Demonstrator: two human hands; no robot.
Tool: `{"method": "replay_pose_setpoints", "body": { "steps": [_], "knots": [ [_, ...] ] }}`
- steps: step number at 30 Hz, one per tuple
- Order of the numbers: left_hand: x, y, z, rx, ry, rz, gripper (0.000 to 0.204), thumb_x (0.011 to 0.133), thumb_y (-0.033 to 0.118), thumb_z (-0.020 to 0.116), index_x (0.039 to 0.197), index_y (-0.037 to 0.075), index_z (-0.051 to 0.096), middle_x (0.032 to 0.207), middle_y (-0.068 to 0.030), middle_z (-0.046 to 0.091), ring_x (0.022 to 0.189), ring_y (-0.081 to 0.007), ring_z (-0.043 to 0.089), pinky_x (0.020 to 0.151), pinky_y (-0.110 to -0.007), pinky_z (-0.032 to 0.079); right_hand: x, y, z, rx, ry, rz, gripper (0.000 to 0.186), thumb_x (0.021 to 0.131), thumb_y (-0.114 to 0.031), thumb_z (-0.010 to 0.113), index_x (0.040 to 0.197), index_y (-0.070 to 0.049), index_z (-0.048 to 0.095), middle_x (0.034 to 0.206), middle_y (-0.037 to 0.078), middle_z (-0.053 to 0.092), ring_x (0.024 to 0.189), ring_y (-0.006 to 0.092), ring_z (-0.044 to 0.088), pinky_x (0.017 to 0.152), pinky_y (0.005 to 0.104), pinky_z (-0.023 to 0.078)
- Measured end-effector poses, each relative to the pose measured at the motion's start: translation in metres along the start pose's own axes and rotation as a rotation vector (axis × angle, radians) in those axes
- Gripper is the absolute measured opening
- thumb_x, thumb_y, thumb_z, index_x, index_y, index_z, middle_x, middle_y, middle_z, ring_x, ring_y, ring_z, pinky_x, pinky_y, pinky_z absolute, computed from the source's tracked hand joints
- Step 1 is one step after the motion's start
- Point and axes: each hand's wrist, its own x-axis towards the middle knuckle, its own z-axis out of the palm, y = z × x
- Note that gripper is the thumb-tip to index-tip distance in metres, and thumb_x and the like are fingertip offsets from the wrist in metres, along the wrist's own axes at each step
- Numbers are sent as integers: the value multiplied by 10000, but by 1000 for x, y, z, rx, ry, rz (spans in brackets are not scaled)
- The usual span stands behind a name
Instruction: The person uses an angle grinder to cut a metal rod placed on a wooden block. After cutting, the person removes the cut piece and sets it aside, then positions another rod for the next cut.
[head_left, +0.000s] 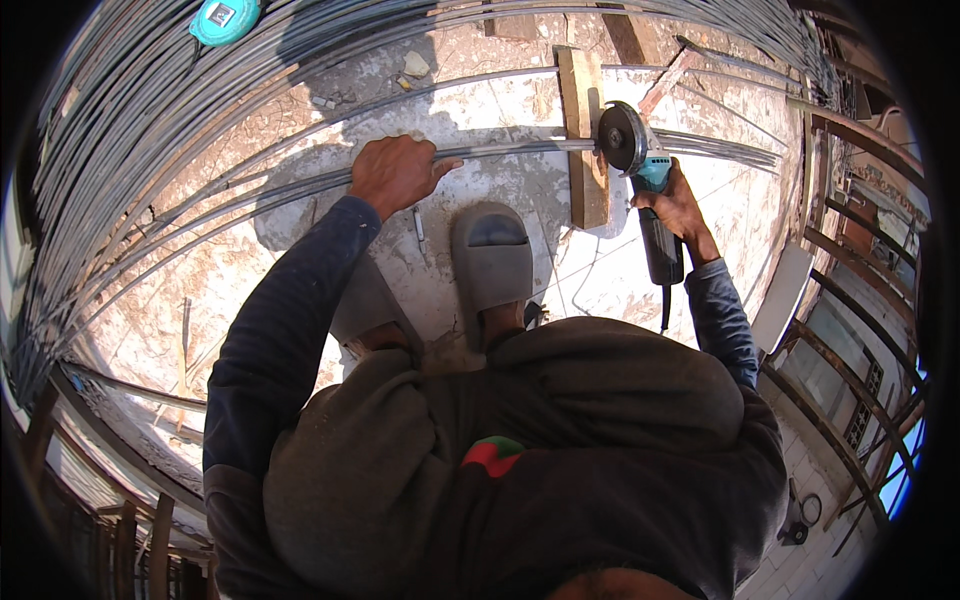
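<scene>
floor, pale, dusty and sunlit, spreads all around the wooden block. a great pile of long grey metal rods sweeps in from well left of the block and curves round on its far side. a small bunch of thinner-looking held rods comes from the left, lies across the middle of the block, and the bunch shows again to its right. the block itself is a squared length of timber, lying flat. just beside its right edge is a teal and black angle grinder, its round dark disc over the line of the rods; whether the disc touches them i cannot tell. the grinder's black body points back toward the person. left of the block, on its near side, stand two grey slippers. the left hand, left of the block, is wrapped over the held rods, thumb stretched toward it. the right hand, right of the block, grips the grinder just behind its head. a teal tape measure rests on the pile, far left and beyond the block. a pale stone lies beyond it too, to the left.
</scene>
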Motion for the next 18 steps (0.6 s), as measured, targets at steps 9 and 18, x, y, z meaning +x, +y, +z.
{"method": "replay_pose_setpoints", "body": {
  "steps": [9,18],
  "knots": [
    [0,0,0,5,26,11,602,932,583,524,761,34,702,750,-186,670,724,-354,668,649,-475,522,2,4,-1,-44,4,22,835,622,-66,778,1323,73,346,1162,208,603,1099,313,584,993,367,443],
    [0,-1,-1,10,23,17,612,930,592,519,757,34,704,748,-187,672,735,-351,671,661,-473,528,-2,11,2,2,9,-22,788,628,-78,755,1308,43,377,1130,192,592,1043,299,591,953,409,490]
  ]
}}
